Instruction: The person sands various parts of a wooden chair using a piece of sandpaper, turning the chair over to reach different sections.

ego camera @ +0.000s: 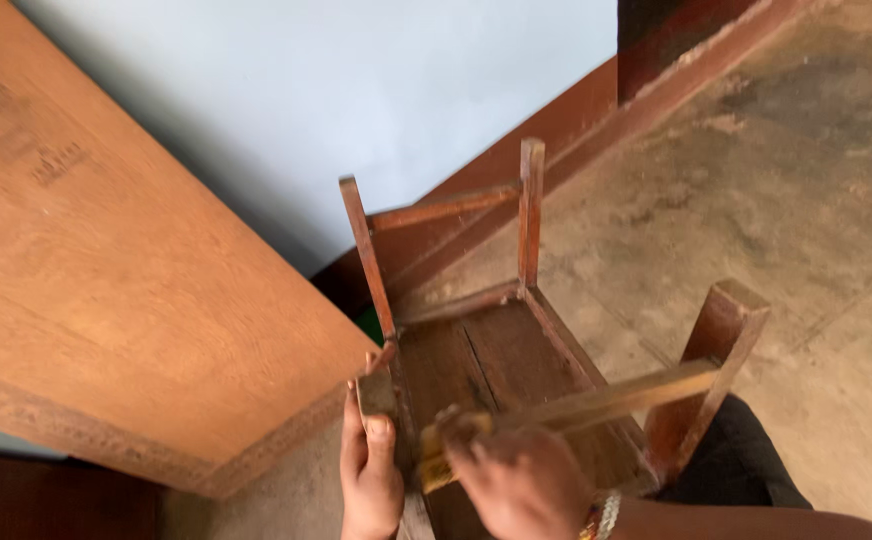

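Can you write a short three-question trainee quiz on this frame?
1. True or false: the wooden stool stands upright on its legs.
2. Where does the left hand rest? A) on the stool's near left corner B) on the large wooden board C) on the concrete floor
3. Fill in: the right hand is on the pale ____ that runs to the stool's near right leg.

Key:
1. False; its legs point up.
2. A.
3. Crossbar.
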